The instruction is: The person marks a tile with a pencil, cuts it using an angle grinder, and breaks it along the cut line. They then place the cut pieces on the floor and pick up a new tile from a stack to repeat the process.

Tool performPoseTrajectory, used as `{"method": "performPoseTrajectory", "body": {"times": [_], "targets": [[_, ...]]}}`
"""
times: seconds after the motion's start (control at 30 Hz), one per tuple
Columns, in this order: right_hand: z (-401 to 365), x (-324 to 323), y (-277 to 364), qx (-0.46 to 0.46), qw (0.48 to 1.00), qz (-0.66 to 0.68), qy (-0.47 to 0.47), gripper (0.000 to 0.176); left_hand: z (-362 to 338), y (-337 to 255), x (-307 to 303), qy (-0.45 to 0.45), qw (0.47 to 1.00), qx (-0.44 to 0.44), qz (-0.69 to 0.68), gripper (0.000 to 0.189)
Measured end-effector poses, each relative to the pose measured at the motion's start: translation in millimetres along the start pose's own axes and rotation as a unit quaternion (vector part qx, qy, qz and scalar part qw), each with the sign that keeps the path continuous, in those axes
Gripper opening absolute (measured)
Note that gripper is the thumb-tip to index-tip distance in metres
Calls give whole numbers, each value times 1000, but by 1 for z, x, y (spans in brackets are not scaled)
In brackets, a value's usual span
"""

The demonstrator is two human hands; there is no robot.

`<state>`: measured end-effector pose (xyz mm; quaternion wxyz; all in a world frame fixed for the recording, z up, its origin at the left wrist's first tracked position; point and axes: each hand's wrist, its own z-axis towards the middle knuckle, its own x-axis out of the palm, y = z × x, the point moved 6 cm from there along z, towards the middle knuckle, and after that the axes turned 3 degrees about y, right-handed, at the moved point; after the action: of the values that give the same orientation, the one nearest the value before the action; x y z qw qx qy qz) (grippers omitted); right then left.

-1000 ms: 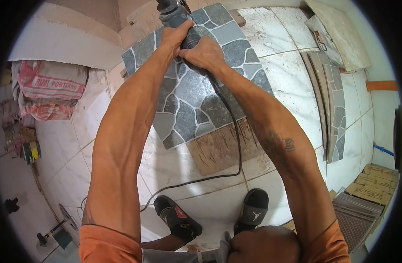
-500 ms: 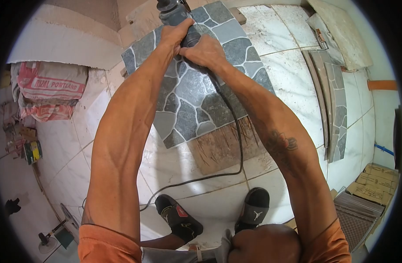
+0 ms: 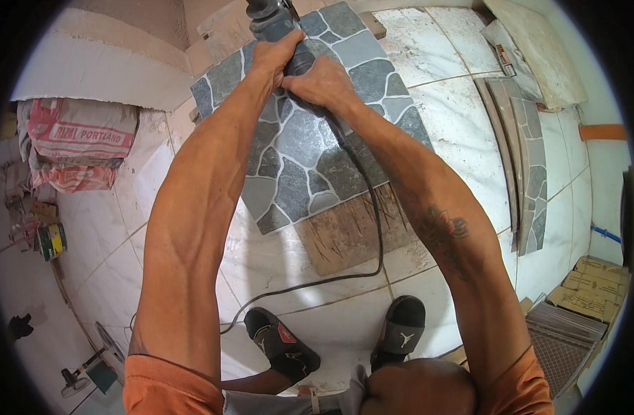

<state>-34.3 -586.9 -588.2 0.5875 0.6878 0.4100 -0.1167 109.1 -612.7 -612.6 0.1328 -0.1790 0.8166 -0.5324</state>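
A head-worn camera looks forward and down past both arms (image 3: pixel 185 200) at the patterned slab (image 3: pixel 297 142), corners perhaps lens-darkened.

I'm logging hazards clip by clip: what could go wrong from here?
Cord: the black cord runs over the tile and loops just ahead of the slide sandals, so a step might snag it and jerk the corded power tool.
Tile: the stone-patterned tile seems to overhang the wooden board and neither hand steadies it, so it might shift.
Skin: the left hand and right hand are gloveless, so chips could cut them.
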Motion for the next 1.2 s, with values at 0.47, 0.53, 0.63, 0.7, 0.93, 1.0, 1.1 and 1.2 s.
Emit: {"method": "performPoseTrajectory", "body": {"times": [0.47, 0.53, 0.63, 0.7, 0.93, 1.0, 1.1, 1.2], "targets": [[-14, 4, -4, -18, 1000, 6, 0, 76, -17, 6, -1, 6, 1000, 17, 12, 44], [-15, 3, -5, -18, 1000, 4, -1, 78, -15, 10, -1, 2, 1000, 15, 17, 44], [-15, 7, -10, -23, 1000, 5, -19, 81, -19, 11, 0, 3, 1000, 12, 10, 43], [-13, 8, -12, -16, 1000, 4, -13, 84, -21, 12, 0, 2, 1000, 14, 10, 43], [-23, 5, -13, -18, 1000, 4, -19, 82, -24, 16, 1, -7, 1000, 26, 7, 40], [-24, 7, -15, -26, 999, 12, -19, 80, -29, 16, 2, -10, 1000, 29, 8, 40], [-25, 9, -16, -33, 999, 11, -21, 77, -32, 17, 3, -10, 999, 32, 0, 40], [-31, 7, -17, -21, 1000, 5, -16, 74, -33, 21, 3, -7, 999, 29, -16, 40]]}}
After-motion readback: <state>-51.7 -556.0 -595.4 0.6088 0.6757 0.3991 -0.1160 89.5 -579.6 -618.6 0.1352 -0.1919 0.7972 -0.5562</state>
